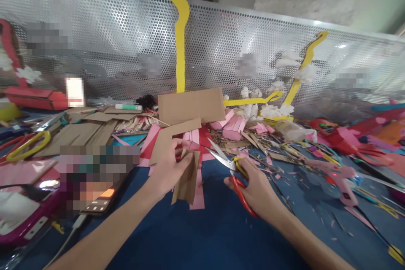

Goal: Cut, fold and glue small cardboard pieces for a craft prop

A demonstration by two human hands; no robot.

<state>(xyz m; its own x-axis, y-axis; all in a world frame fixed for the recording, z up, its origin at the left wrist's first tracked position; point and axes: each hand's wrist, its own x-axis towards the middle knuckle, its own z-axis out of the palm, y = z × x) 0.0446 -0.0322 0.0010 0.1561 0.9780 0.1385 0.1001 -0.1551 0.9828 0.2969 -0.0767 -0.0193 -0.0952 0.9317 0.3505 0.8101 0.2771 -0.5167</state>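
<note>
Between its thumb and fingers, my left hand [172,168] pinches a folded brown cardboard piece [187,181]. My right hand [253,185] is closed on scissors [224,159] with red and yellow handles; their blades are parted and point left, a little apart from the cardboard. Pink paper [198,196] lies behind and under the held piece. Just beyond my left hand rests an angled cardboard strip [161,145]. Farther back, a cardboard box [191,107] stands below an upright yellow hook shape [180,46].
A pink glue gun [343,181] with a cable lies at the right, among paper scraps. At the left are a phone [106,198], yellow-handled scissors [30,145] and stacked cardboard [82,137]. A perforated metal panel [215,46] runs behind the table [202,240].
</note>
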